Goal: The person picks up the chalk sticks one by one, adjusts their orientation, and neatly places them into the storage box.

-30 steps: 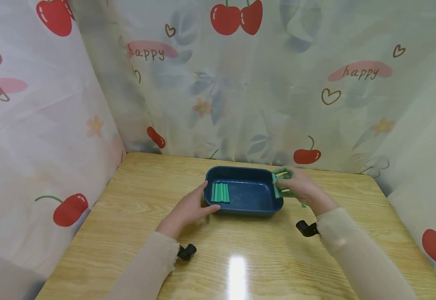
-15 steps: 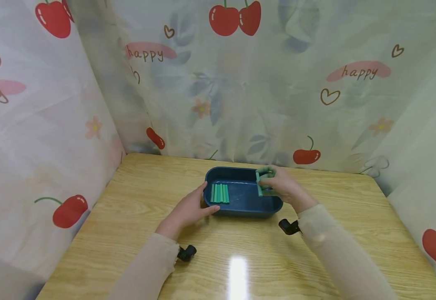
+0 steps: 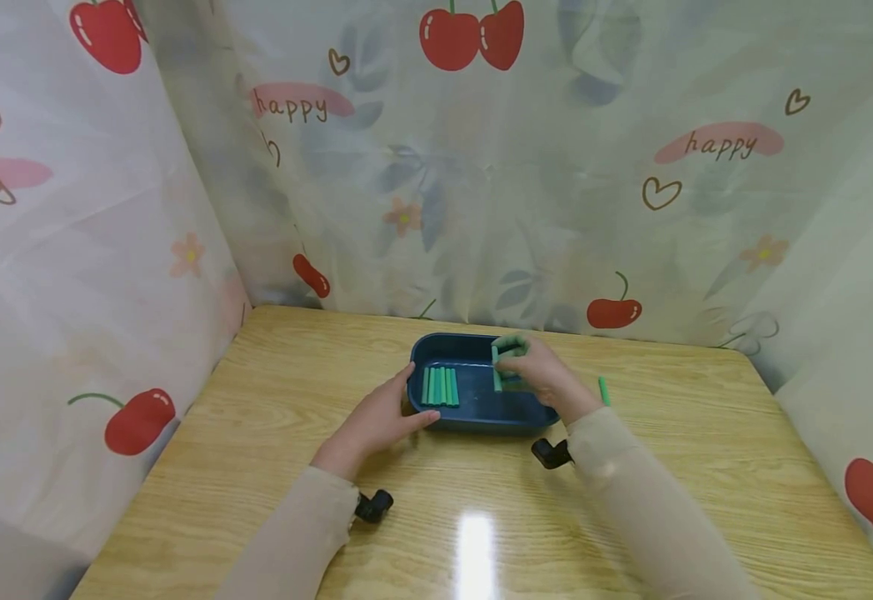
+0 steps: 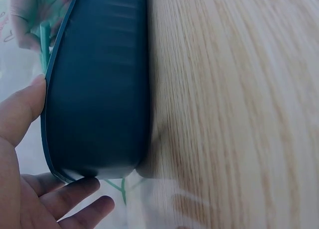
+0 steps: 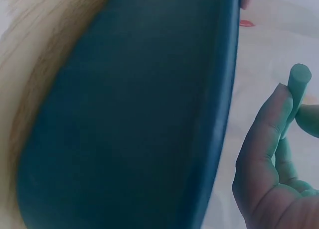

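A dark blue tub point(image 3: 474, 423) stands on the table, with several green chalk sticks point(image 3: 440, 387) lying side by side at its left end. My left hand point(image 3: 376, 415) holds the tub at its near left corner, thumb at the front rim and fingers around the end wall. Over the middle of the tub, my right hand point(image 3: 537, 371) pinches another green chalk stick point(image 5: 299, 82) between thumb and fingers, roughly parallel to the row. Those fingers point(image 5: 264, 134) look tinted green. Whether the held stick touches the tub floor cannot be seen.
One more green chalk stick point(image 3: 605, 391) lies on the wooden table point(image 3: 556, 517) right of the tub. A patterned curtain point(image 3: 481, 208) hangs close behind the table and along both sides.
My right hand has carried the chalk stick leftward from the tub's right rim to above its middle. The chalk stick on the table has come into fuller view. My left hand stays put.
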A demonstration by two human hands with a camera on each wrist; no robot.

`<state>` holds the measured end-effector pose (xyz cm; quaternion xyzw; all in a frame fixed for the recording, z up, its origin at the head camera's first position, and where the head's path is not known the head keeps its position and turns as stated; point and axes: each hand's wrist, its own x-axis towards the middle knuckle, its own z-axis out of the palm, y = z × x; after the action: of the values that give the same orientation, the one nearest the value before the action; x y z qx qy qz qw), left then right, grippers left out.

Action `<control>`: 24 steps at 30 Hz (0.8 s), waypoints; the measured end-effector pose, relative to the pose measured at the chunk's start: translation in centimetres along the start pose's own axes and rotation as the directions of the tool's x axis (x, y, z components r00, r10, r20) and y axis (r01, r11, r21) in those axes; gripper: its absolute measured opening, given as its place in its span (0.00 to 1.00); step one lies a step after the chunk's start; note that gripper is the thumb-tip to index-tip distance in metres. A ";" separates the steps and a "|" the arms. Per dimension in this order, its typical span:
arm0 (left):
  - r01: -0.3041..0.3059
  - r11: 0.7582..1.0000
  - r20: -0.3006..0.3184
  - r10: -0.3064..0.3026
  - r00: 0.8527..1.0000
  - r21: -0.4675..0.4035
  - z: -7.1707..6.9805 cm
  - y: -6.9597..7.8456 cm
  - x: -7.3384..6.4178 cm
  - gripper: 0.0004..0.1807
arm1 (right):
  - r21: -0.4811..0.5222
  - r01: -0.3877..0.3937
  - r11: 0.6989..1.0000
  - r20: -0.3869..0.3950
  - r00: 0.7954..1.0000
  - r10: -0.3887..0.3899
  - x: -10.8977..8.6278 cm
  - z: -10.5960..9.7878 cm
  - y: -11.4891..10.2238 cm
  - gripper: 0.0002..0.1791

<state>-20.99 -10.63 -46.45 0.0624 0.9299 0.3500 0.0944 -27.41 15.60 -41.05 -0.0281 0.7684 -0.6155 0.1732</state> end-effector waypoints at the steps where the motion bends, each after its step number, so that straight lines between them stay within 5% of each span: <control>1: 0.001 1.000 0.001 -0.001 1.000 -0.001 0.0 0.0 0.0 0.54 | 0.000 -0.007 1.000 -0.008 1.000 0.007 0.1 0.2 0.1 0.24; 24: -0.003 1.000 0.005 0.003 1.000 0.007 0.1 -0.3 0.2 0.55 | 0.011 -0.087 0.996 -0.021 0.996 0.087 3.3 2.8 2.4 0.24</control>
<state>-21.21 -10.79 -46.74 0.0647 0.9309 0.3466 0.0958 -29.21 12.69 -44.66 0.0129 0.7677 -0.6114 0.1914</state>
